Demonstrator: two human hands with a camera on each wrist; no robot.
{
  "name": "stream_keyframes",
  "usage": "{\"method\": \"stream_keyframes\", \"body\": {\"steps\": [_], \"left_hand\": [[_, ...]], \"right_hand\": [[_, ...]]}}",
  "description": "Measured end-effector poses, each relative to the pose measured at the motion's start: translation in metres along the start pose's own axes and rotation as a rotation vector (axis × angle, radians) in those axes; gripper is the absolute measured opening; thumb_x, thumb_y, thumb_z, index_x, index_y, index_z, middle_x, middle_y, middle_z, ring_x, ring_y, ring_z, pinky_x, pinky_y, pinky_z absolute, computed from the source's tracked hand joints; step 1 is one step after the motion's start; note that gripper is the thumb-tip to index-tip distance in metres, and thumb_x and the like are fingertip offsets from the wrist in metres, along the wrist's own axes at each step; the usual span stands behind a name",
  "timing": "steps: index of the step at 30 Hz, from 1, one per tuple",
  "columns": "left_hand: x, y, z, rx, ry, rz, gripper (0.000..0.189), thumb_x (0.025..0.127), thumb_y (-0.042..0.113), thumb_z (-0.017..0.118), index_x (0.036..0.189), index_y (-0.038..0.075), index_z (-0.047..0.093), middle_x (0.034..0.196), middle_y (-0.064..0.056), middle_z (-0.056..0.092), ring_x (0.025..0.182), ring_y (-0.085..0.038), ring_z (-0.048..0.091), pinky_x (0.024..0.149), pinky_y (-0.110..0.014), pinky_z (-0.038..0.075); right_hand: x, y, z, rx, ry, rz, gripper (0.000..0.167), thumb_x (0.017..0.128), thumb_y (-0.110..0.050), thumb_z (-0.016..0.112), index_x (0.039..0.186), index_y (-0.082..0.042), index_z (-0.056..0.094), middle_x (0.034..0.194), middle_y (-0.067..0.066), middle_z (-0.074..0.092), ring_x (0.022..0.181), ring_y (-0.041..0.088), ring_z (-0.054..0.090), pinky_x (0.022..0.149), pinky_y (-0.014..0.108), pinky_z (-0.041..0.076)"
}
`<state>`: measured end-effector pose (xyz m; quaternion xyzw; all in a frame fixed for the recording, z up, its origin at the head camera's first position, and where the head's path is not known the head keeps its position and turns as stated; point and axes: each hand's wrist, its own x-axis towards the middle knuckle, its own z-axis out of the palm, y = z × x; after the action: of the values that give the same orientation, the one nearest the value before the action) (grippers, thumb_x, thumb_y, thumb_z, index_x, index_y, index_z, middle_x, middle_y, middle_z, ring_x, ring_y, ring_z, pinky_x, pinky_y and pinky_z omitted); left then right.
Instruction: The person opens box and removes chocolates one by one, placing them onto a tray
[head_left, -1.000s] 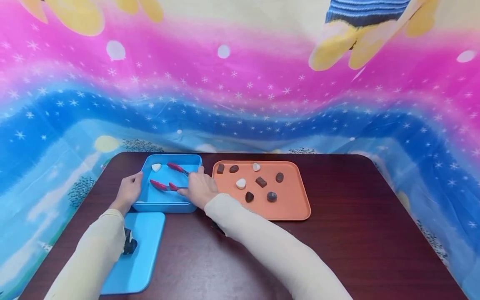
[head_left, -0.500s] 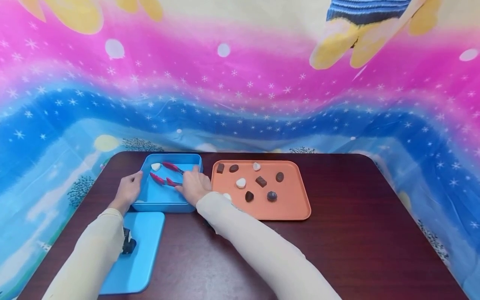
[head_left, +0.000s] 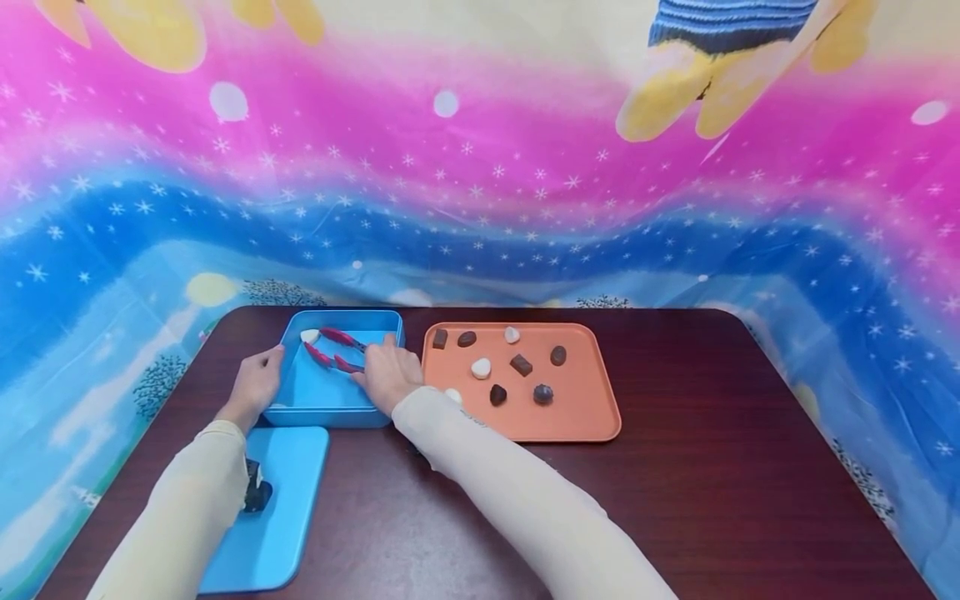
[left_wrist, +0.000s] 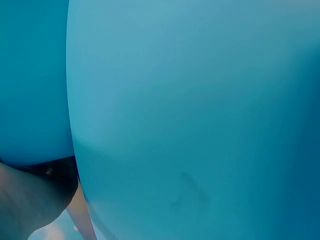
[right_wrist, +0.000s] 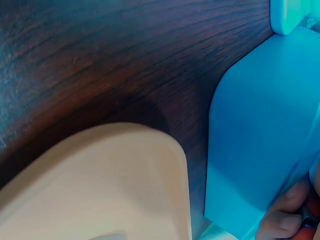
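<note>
In the head view, my right hand (head_left: 392,372) holds a pair of tongs (head_left: 347,364) with red tips over the inside of a light-blue box (head_left: 333,417). The red tips lie on either side of a white heart-like piece (head_left: 309,335) in the box's far left corner; whether they touch it I cannot tell. My left hand (head_left: 258,382) grips the box's left wall. In the right wrist view, curled fingers (right_wrist: 287,217) show at the lower right beside the box wall (right_wrist: 257,130). The left wrist view is mostly filled by blue plastic.
Right of the box lies an orange tray (head_left: 600,421) with several brown, dark and white chocolate-like pieces, such as a brown block (head_left: 521,365). A flat blue lid (head_left: 288,533) lies in front of the box, partly under my left forearm. A patterned cloth (head_left: 480,208) hangs behind the table.
My right hand has moved slightly left with the tongs. Their red tips have drawn closer together around the white piece. My left hand has stayed on the box.
</note>
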<state>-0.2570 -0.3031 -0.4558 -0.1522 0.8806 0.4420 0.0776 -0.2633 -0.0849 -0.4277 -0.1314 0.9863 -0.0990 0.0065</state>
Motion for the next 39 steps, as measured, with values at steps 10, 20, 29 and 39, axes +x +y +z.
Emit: {"method": "stream_keyframes", "body": {"steps": [10,20,29,39], "left_hand": [[-0.004,0.003,0.001,0.002,0.001,-0.004,0.073,0.108,0.053,0.011,0.161,0.003,0.010,0.166,-0.030,0.012,0.151,-0.054,0.018,0.119,-0.070,0.023],[-0.006,0.004,0.002,-0.012,0.001,0.010,0.073,0.108,0.053,0.011,0.161,0.002,0.009,0.166,-0.030,0.011,0.152,-0.053,0.017,0.119,-0.069,0.023],[-0.007,0.001,0.000,0.004,0.009,0.008,0.073,0.108,0.052,0.011,0.160,0.001,0.009,0.165,-0.032,0.013,0.150,-0.055,0.019,0.118,-0.070,0.024],[-0.004,-0.002,0.001,-0.002,-0.001,-0.003,0.077,0.106,0.056,0.011,0.161,0.001,0.008,0.165,-0.033,0.013,0.149,-0.057,0.019,0.116,-0.072,0.025]], "right_hand": [[0.004,-0.001,0.000,-0.011,-0.007,0.008,0.035,0.092,-0.056,0.067,0.095,-0.022,0.075,0.114,0.005,0.062,0.055,0.013,0.056,0.048,0.026,0.049],[-0.003,0.005,-0.009,0.042,-0.015,-0.016,0.035,0.092,-0.053,0.068,0.103,-0.020,0.073,0.104,0.003,0.060,0.062,0.013,0.056,0.048,0.025,0.046],[-0.017,0.016,-0.017,0.092,0.011,-0.056,0.041,0.093,-0.053,0.067,0.119,-0.021,0.073,0.103,0.001,0.059,0.066,0.012,0.057,0.049,0.023,0.046],[-0.035,0.033,-0.023,0.139,0.020,-0.088,0.050,0.092,-0.051,0.070,0.132,-0.021,0.067,0.100,0.002,0.057,0.067,0.012,0.054,0.050,0.023,0.045]]}}
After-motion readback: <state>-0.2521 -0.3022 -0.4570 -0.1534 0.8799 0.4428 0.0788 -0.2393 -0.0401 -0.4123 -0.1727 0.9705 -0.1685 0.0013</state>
